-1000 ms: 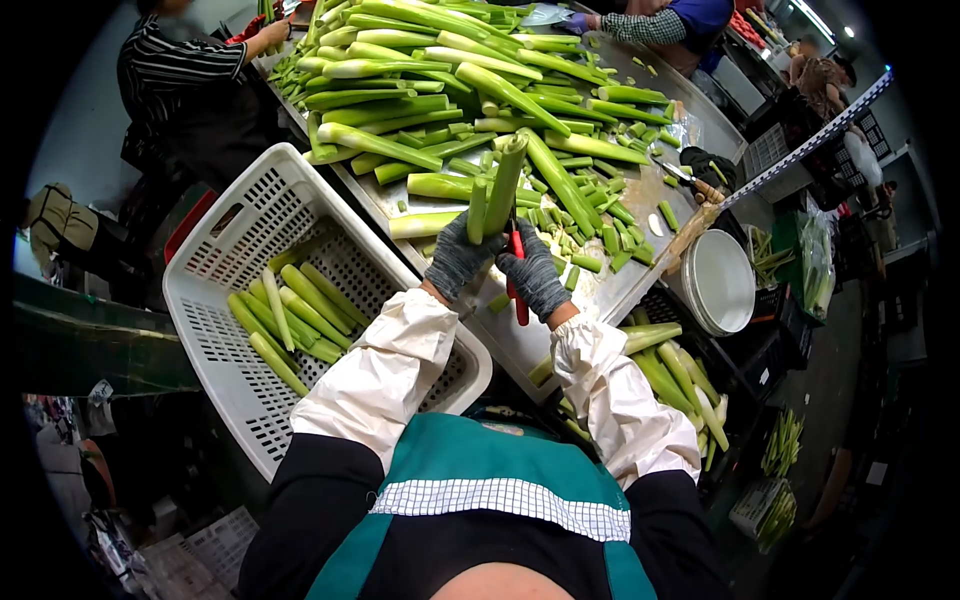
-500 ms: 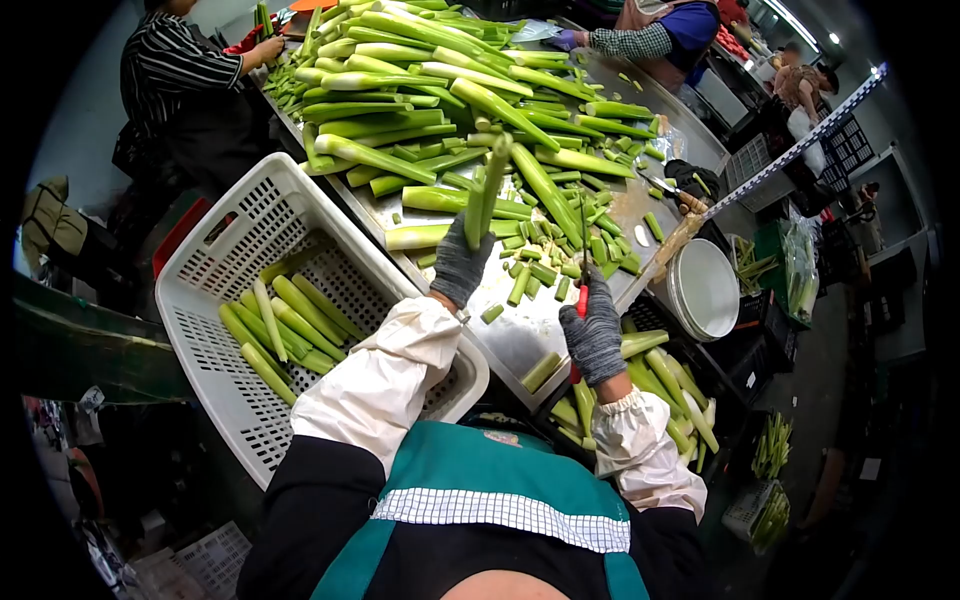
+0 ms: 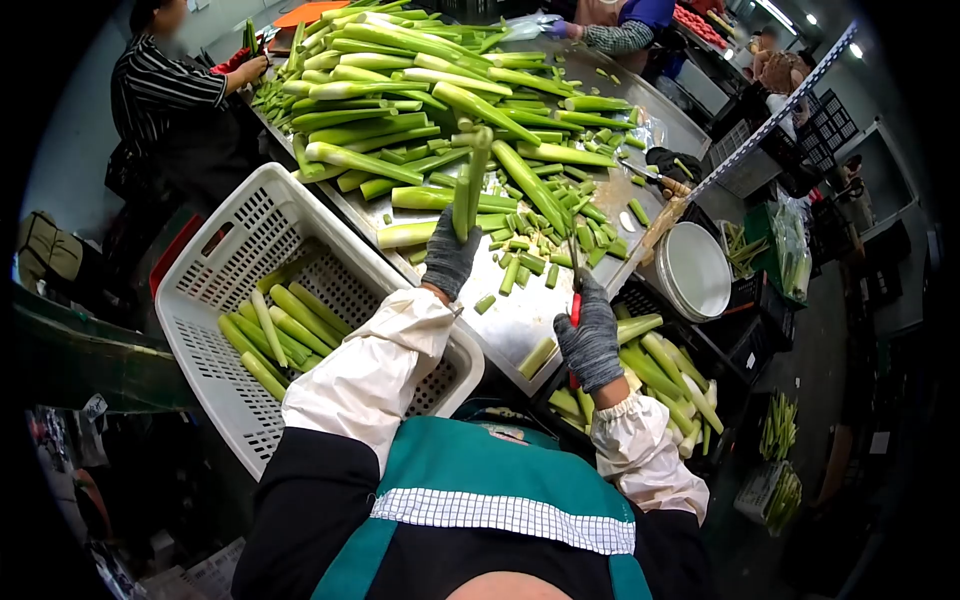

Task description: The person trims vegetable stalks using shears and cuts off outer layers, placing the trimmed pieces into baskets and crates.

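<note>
My left hand point(image 3: 450, 258), in a grey glove, is closed round a thick green stalk point(image 3: 478, 180) that stands up above the metal table point(image 3: 515, 335). In my right hand point(image 3: 592, 338), also gloved, is a red-handled knife point(image 3: 575, 300), its thin dark blade pointing away from me over the table's near edge. Blade and stalk are apart. Short cut green pieces point(image 3: 525, 262) lie scattered between and beyond my hands. Behind them rises a large pile of long green stalks point(image 3: 400, 90).
A white perforated basket point(image 3: 225, 385) with several stalks stands at left. At right are a dark crate holding stalks point(image 3: 665, 370), white buckets point(image 3: 697, 272) and another knife point(image 3: 655, 178). A person in stripes point(image 3: 165, 95) stands back left; others are at the back.
My right hand with the red-handled knife has moved away from the stalk, to the right and nearer my body. My left hand still holds the stalk. The view has shifted slightly.
</note>
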`<state>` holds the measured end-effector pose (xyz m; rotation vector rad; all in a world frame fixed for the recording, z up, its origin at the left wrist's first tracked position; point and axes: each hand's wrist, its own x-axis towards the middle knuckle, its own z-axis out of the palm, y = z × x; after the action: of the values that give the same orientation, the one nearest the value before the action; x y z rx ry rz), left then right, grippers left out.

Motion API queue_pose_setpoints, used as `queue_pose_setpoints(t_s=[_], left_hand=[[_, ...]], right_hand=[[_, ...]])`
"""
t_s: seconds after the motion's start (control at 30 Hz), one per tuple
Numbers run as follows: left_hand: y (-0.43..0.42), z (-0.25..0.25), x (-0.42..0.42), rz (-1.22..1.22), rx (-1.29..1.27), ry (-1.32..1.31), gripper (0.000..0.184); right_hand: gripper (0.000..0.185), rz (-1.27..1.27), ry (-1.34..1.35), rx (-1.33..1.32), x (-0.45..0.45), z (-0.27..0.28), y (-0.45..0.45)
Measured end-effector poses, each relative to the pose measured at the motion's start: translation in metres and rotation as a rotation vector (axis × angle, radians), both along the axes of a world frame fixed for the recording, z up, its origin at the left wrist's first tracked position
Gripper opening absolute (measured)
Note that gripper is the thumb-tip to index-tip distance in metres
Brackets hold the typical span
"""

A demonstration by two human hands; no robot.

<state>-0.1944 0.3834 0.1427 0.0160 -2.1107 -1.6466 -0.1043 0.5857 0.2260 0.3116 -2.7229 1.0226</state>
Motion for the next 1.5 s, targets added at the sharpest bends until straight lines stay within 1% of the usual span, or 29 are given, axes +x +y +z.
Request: queue_pose_setpoints(t_s=[0.03,0.07,0.1,0.13,0.2,0.23,0.33,0.4,0.5,0.6,0.7,0.77,0.87,0.93,0.97,1.0,1.07,1.13,1.2,1.4,1.5], left_hand=[[0.003,0.003,0.002,0.047,-0.052,0.05,0.038],[0.005,0.005,0.004,0.072,-0.075,0.043,0.037],[0.009,0.009,0.005,0.106,-0.113,0.09,0.038],[0.012,0.012,0.006,0.135,-0.149,0.138,0.038],[0.015,0.021,0.006,0.192,-0.354,0.35,0.041],[0.015,0.031,0.008,0.174,-0.4,0.382,0.044],[0.013,0.044,0.004,0.243,-0.581,0.496,0.046],[0.01,0.047,0.003,0.252,-0.662,0.51,0.052],[0.007,0.054,0.006,0.232,-0.792,0.51,0.054],[0.008,0.05,0.007,0.215,-0.827,0.496,0.054],[0.006,0.042,0.008,0.219,-0.845,0.466,0.056],[0.001,0.036,0.008,0.208,-0.856,0.42,0.058],[0.0,0.033,0.011,0.185,-0.897,0.427,0.059],[0.002,0.032,0.012,0.191,-0.902,0.406,0.059],[0.002,0.032,0.012,0.196,-0.913,0.399,0.059],[0.003,0.032,0.012,0.202,-0.924,0.392,0.059],[0.005,0.034,0.014,0.182,-0.923,0.363,0.059],[0.008,0.038,0.016,0.183,-0.963,0.357,0.057],[0.01,0.036,0.015,0.184,-0.967,0.335,0.059],[0.007,0.028,0.008,0.226,-1.006,0.25,0.054],[0.004,0.024,0.001,0.232,-1.001,0.245,0.052]], right_hand=[[0.059,-0.023,-0.068,0.075,0.003,0.011,-0.003],[0.058,-0.048,-0.137,0.15,0.006,0.02,-0.006],[0.058,-0.067,-0.16,0.203,0.008,0.026,-0.008],[0.058,-0.076,-0.156,0.205,0.009,0.031,-0.01],[0.059,-0.058,-0.147,0.232,0.012,0.041,-0.014],[0.06,-0.07,-0.145,0.244,0.013,0.047,-0.017],[0.061,-0.079,-0.11,0.255,0.012,0.054,-0.022],[0.061,-0.086,-0.152,0.243,0.009,0.058,-0.025],[0.062,-0.084,-0.167,0.217,0.004,0.058,-0.028],[0.06,-0.106,-0.145,0.224,-0.002,0.05,-0.03],[0.057,-0.095,-0.263,0.214,-0.005,0.054,-0.031],[0.058,-0.085,-0.263,0.202,-0.006,0.056,-0.028],[0.057,-0.076,-0.233,0.19,-0.01,0.049,-0.023],[0.063,-0.044,-0.285,0.277,-0.013,0.05,-0.021],[0.056,-0.059,-0.244,0.221,-0.011,0.053,-0.023],[0.056,-0.06,-0.24,0.222,-0.012,0.054,-0.024],[0.055,-0.082,-0.323,0.257,-0.015,0.056,-0.026],[0.052,-0.09,-0.299,0.256,-0.02,0.047,-0.025],[0.049,-0.081,-0.235,0.211,-0.027,0.036,-0.024],[0.044,-0.069,-0.323,0.149,-0.039,0.036,-0.03],[0.043,-0.045,-0.258,0.124,-0.044,0.033,-0.034]])
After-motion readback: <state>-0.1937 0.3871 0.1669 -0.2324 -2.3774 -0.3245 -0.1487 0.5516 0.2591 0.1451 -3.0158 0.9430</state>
